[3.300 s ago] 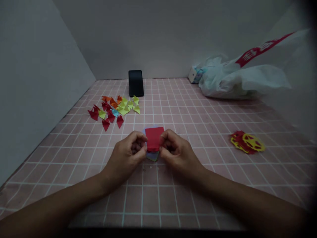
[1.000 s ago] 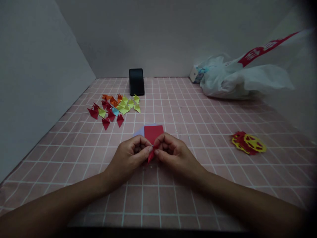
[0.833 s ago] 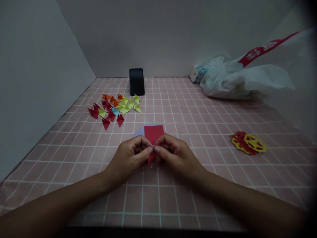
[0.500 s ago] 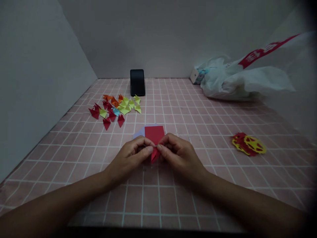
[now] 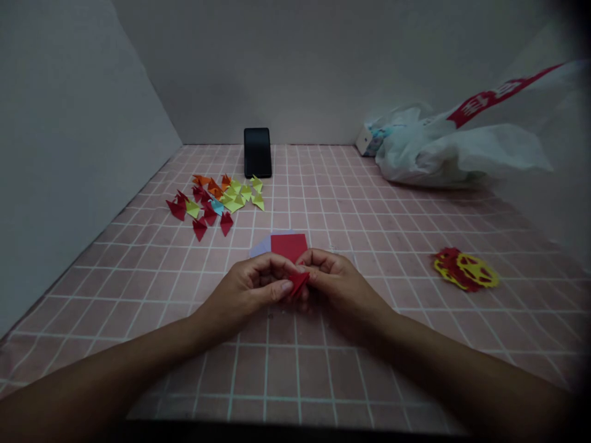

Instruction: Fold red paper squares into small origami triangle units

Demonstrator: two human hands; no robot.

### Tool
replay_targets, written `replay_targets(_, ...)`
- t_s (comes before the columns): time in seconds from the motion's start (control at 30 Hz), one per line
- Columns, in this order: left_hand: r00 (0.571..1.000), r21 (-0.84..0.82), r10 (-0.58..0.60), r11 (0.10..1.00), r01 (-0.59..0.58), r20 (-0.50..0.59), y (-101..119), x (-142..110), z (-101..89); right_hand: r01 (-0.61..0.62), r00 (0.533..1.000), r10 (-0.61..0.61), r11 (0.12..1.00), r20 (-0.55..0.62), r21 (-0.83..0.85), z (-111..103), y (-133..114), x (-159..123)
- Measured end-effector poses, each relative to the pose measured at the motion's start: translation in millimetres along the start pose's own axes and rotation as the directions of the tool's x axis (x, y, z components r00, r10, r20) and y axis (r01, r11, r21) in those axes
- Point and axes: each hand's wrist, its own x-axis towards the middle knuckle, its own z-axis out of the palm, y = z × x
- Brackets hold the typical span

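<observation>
Between my two hands is a small piece of folded red origami paper (image 5: 298,283), pointed at its ends. My left hand (image 5: 252,284) pinches it from the left between thumb and forefinger. From the right, the fingertips of my right hand (image 5: 337,280) close on the same piece, with some fingers behind it and partly hidden. Just beyond my fingers lies a flat red paper square (image 5: 289,245), its near part covered by my hands. Lilac paper sheets (image 5: 261,247) stick out from under it on the left.
Several small folded paper cranes (image 5: 210,212), red, orange, yellow and blue, lie at the left. A black phone (image 5: 257,154) leans behind them. Red and yellow cut-out shapes (image 5: 466,269) lie at the right. A white plastic bag (image 5: 429,154) and a small box (image 5: 367,140) stand at the back right.
The red paper was a flatter square at first; now it is a narrow, pointed fold. Over the last half second it has turned, its point swinging from downward to rightward. Both hands keep hold of it.
</observation>
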Motion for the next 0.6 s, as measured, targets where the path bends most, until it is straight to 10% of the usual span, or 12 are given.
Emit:
replay_targets(0.37,0.995,0.252,0.094,0.964,-0.089,-0.01,1.0,-4.4,0.0,0.154,0.978,-0.179,0.966,-0.11,-0.208,3.0,-3.8,-4.7)
replay_targets(0.6,0.956,0.241,0.204,0.958,-0.152,-0.209,-5.3,-3.5,-2.4,0.127,0.991,-0.131,0.983,-0.023,-0.134,1.3,-1.8,-4.0)
